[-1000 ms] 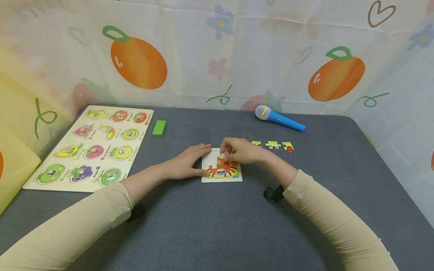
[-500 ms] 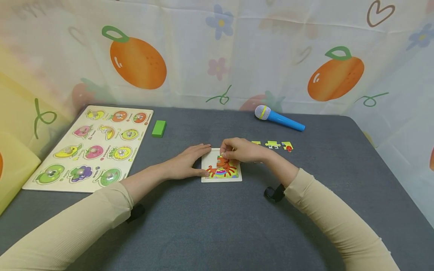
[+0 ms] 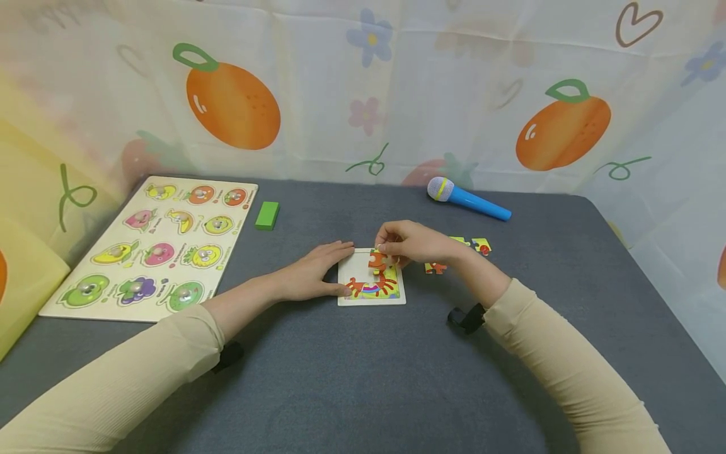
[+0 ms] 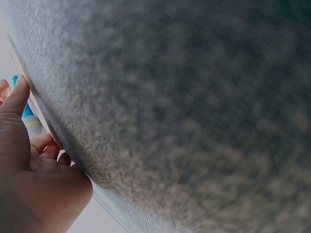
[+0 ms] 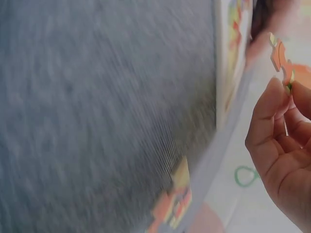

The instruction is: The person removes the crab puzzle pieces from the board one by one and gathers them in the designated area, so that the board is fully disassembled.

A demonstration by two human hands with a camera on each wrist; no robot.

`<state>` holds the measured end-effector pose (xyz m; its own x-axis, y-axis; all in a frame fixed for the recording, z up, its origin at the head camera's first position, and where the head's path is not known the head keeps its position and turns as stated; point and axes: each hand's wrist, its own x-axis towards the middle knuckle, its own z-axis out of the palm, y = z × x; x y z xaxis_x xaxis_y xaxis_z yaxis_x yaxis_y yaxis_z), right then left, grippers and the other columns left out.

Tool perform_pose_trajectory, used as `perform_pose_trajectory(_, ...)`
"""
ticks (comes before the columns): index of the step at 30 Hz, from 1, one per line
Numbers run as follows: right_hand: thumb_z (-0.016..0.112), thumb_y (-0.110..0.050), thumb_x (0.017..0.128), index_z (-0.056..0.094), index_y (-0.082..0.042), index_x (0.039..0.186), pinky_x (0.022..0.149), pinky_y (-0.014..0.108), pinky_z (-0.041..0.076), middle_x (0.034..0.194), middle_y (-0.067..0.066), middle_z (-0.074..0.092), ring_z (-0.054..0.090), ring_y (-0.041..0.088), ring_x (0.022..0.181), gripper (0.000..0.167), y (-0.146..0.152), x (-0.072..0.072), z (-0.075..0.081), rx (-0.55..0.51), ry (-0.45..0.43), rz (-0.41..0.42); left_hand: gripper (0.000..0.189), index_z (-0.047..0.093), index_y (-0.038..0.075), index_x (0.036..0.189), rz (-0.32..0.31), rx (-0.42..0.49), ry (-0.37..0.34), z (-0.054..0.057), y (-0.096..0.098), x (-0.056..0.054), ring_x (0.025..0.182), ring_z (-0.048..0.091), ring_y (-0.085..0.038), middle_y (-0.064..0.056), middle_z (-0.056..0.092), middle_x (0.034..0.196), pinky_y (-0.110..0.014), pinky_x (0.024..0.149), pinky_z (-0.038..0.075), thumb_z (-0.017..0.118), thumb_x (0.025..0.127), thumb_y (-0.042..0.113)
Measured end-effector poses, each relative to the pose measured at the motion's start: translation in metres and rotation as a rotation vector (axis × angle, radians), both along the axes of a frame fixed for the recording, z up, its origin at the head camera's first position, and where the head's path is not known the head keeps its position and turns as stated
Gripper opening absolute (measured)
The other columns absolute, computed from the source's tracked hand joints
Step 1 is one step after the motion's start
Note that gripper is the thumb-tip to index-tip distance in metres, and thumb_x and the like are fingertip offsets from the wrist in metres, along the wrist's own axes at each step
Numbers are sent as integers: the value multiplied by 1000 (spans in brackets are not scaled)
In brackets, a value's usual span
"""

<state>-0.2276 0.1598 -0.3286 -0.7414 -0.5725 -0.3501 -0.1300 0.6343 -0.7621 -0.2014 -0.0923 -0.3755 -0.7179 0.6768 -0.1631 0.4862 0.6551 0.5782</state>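
Pinching the orange jigsaw piece — likely light, stiff, best edge-held — above the puzzle tray with our right hand, we rest our left hand, fingers extended, on the tray's left edge.

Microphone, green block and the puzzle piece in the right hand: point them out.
Microphone (image 3: 469, 199), head view, on its blue handle.
Green block (image 3: 266, 215), head view, on its top face.
Held puzzle piece (image 3: 379, 260), head view, on its orange printed face.

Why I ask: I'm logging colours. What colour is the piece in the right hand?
Mostly orange, some yellow; the piece shows best in the head view.
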Motion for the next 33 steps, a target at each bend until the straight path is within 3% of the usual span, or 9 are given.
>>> perform_pose_trajectory(12, 51, -20, 103, 57, -2, 114, 83, 39, 58, 100, 11, 57, 61, 23, 85, 22, 46, -8, 20, -25, -58, -52, 86, 28, 1, 155, -19, 23, 17, -1, 0, -1, 155, 14, -37, -16, 23, 165, -56, 125, 17, 72, 89, 34)
perform_pose_trajectory(20, 56, -20, 101, 57, 2, 112, 83, 39, 60, 93, 11, 61, 66, 18, 82, 24, 81, -8, 20, -1, -29, -86, 86, 27, 2, 155, -13, 25, 6, -2, -2, 0, 156, 13, -37, -15, 22, 165, -57, 125, 16, 72, 89, 34)
perform_pose_trajectory(33, 57, -12, 99, 56, 7, 113, 83, 33, 60, 90, 4, 60, 68, 12, 80, 23, 127, -12, 15, 38, -133, -141, 85, 27, 3, 155, -12, 21, 8, -2, -1, 1, 156, 13, -36, -14, 22, 166, -57, 125, 16, 72, 90, 35)
